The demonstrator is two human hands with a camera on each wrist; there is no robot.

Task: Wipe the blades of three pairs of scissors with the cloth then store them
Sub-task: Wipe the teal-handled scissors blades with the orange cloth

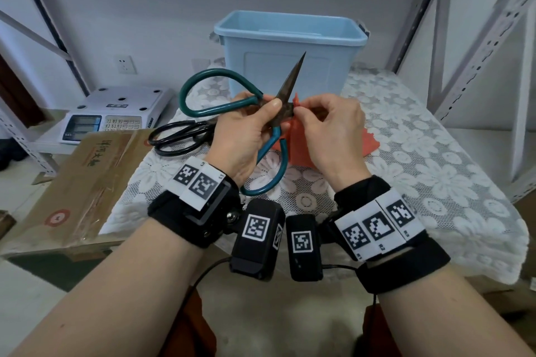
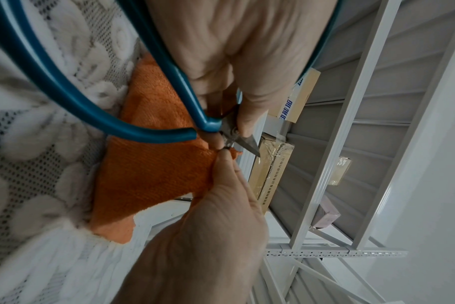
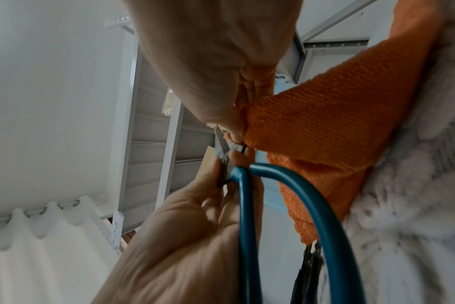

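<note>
My left hand (image 1: 246,130) grips the teal-handled scissors (image 1: 283,151) near the pivot, above the lace-covered table. The blades stand apart, and one dark blade (image 1: 290,78) points up toward the bin. My right hand (image 1: 330,130) pinches the orange cloth (image 1: 369,142) around the base of the other blade, which is hidden. In the left wrist view the left hand (image 2: 234,51) holds the teal handle (image 2: 78,109), and the right hand (image 2: 208,236) pinches the cloth (image 2: 156,164) by the blade (image 2: 249,147). A black pair of scissors (image 1: 179,136) lies on the table to the left.
A light blue plastic bin (image 1: 290,46) stands open at the back of the table (image 1: 420,153). A white weighing scale (image 1: 116,113) and a cardboard box (image 1: 72,182) sit left of the table. Metal shelf frames (image 1: 493,38) rise at the right.
</note>
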